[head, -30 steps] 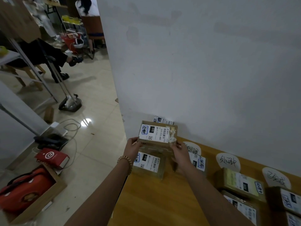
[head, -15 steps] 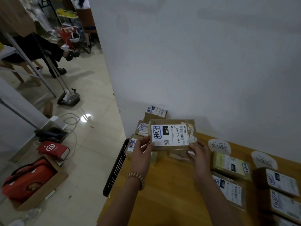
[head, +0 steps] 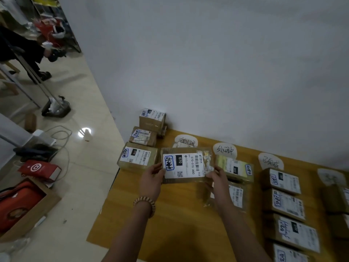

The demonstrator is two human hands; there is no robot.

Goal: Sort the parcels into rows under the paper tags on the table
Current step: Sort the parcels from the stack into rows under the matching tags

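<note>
**Above the table's left end, a parcel held in both hands**

Over the yellow wooden table [head: 170, 214], the left hand [head: 152, 178] and right hand [head: 217, 179] each clasp an end of a flat brown cardboard parcel with a white label [head: 186, 165], held between the first two round white paper tags [head: 186, 141], beside a parcel row.
</note>
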